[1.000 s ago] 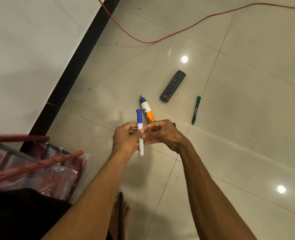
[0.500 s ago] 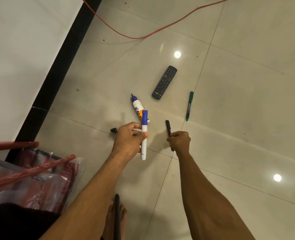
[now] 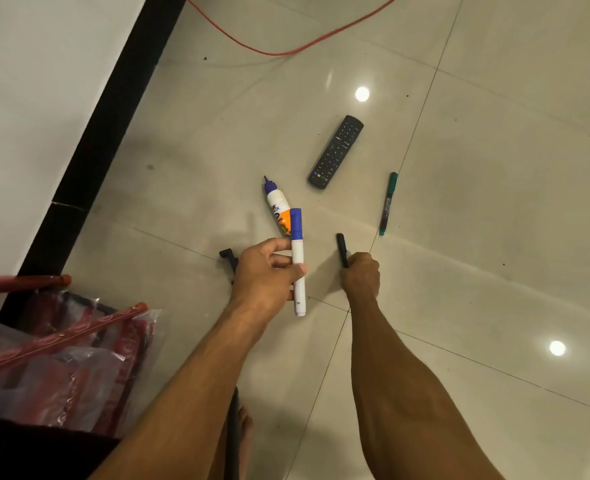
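The left grip (image 3: 265, 275) pinches a white marker (image 3: 298, 252) between thumb and fingers at the middle of its barrel. The marker stands nearly upright in the view, blue cap on and pointing away from the person, held above the floor (image 3: 494, 168). Its cap overlaps the lower end of a glue bottle (image 3: 275, 204) that lies on the tiles behind it. The right grip (image 3: 361, 275) is curled round a black pen (image 3: 342, 249), whose upper end sticks out above the fist; whether the pen's hidden end touches the floor cannot be told. The two grips are apart, with bare tile between them.

Just left of the left grip a small black piece (image 3: 227, 256) lies on the floor, partly hidden by the hand. Farther off lie a black remote control (image 3: 336, 152) and, to its right, a green marker (image 3: 388, 204) close to a tile joint. An orange cable (image 3: 286, 51) curves across the top of the view. Red plastic packets (image 3: 61, 368) sit at the lower left near a black skirting strip (image 3: 106, 133), and a bare foot (image 3: 245, 424) shows between the forearms
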A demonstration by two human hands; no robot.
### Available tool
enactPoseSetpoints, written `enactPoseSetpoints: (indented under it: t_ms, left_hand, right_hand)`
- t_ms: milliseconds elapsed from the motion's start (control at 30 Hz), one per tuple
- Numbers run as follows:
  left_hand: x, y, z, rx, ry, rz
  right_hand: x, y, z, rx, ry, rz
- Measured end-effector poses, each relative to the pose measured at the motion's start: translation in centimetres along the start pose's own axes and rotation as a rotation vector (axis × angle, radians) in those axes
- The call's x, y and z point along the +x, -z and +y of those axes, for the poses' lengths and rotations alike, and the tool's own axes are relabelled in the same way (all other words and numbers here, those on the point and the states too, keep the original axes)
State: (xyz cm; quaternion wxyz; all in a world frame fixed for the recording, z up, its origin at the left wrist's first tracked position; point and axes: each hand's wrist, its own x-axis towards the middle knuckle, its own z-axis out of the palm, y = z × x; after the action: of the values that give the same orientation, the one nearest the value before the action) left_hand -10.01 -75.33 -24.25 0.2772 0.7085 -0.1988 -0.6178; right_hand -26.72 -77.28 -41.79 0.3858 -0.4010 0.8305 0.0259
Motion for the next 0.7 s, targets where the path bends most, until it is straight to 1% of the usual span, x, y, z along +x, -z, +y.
enactPoseSetpoints:
  t_ms: [133, 300, 400, 467, 533, 600, 633, 700]
  left_hand:
    - [-0.1, -0.3, 0.1, 0.034, 0.016, -0.004]
    - [0.2, 0.5, -0.1, 0.017, 0.033, 0.01]
    - [0.4, 0.8, -0.3, 0.0, 0.03, 0.031]
    - [0.6, 0.9, -0.4, 0.0, 0.028, 0.061]
    - [0.9, 1.0, -0.3, 0.001, 0.021, 0.099]
    - [1.1, 1.2, -0.4, 0.002, 0.017, 0.141]
    - [1.3, 1.3, -0.5, 0.003, 0.016, 0.164]
    - [1.6, 1.3, -0.5, 0.005, 0.022, 0.198]
  right_hand:
    - [0.4, -1.0, 0.3, -0.013, -0.024, 0.03]
    - [0.9, -1.2, 0.3, 0.005, -0.028, 0.01]
    - [0.8, -0.9, 0.0, 0.136, -0.011, -0.018]
    - [0.3, -0.3, -1.2, 0.245, 0.048, -0.065]
    - [-0.5, 0.8, -2.9, 0.417, 0.071, -0.161]
    - [-1.6, 2.4, -4.5, 0.602, 0.073, -0.362]
    - [-2.2, 3.3, -5.3, 0.644, 0.091, -0.477]
    - [-3.4, 4.9, -6.6, 0.655, 0.152, -0.643]
